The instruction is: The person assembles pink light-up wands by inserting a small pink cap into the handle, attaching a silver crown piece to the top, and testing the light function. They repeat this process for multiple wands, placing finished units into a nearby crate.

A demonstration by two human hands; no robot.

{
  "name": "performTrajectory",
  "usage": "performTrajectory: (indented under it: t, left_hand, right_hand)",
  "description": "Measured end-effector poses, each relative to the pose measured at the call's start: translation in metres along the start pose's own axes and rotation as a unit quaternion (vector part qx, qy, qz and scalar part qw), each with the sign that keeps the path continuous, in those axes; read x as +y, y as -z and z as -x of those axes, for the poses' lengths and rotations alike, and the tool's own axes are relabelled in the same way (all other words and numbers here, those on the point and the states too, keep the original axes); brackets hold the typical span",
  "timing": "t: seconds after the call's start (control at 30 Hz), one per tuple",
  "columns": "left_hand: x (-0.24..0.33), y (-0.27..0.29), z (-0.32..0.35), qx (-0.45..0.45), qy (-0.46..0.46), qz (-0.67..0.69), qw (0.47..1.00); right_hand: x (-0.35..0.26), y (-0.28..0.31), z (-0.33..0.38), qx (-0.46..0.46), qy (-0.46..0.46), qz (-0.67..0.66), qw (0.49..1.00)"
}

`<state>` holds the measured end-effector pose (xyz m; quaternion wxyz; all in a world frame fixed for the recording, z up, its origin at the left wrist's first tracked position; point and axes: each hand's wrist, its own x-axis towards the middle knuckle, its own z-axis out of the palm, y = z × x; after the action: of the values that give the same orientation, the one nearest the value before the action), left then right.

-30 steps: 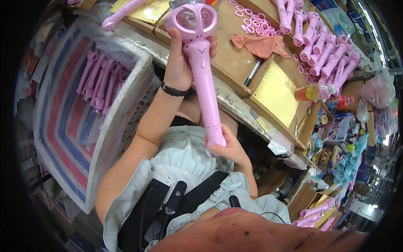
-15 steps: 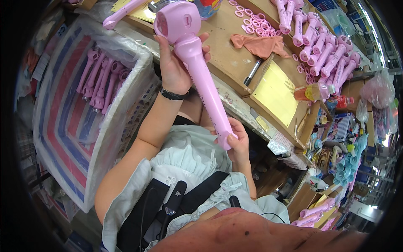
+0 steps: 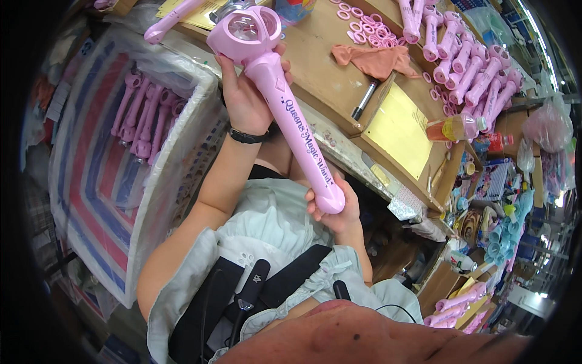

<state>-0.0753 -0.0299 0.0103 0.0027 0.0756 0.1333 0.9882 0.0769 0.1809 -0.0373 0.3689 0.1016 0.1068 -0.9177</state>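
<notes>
I hold a long pink toy wand point(image 3: 291, 118) with a heart-shaped clear-windowed head in both hands, slanting from upper left to lower right above my lap. My left hand point(image 3: 245, 100) grips its neck just under the head, a black band on that wrist. My right hand point(image 3: 336, 212) cups the rounded bottom end of the handle. The wand's printed side faces up.
A striped woven bag point(image 3: 97, 182) at my left holds several pink wands. The wooden bench point(image 3: 321, 67) ahead carries pink rings, an orange cloth point(image 3: 376, 59), a black marker, a yellow pad point(image 3: 397, 130), a drink bottle point(image 3: 454, 127) and rows of pink wands point(image 3: 467, 67).
The wand has tilted and swung left at its head, with the handle end moving right. Both hands keep their grip.
</notes>
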Motion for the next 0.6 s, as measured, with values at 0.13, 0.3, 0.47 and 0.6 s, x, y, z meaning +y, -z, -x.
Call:
performTrajectory:
  t: [0.13,0.3,0.47,0.6]
  left_hand:
    - [0.001,0.002,0.001,-0.001,0.012,0.012,1.000]
    - [-0.005,0.001,0.004,0.036,-0.006,-0.024,0.999]
    - [-0.011,0.003,0.009,0.028,0.007,-0.008,1.000]
    - [-0.012,0.004,0.010,0.009,0.003,-0.029,1.000]
  right_hand:
    - [0.004,-0.007,0.001,0.113,0.068,0.286,0.949]
    - [0.010,-0.010,0.004,0.163,0.080,0.355,0.917]
    - [0.012,-0.007,0.006,0.157,0.078,0.438,0.882]
    - [0.018,-0.005,0.003,0.170,0.104,0.510,0.837]
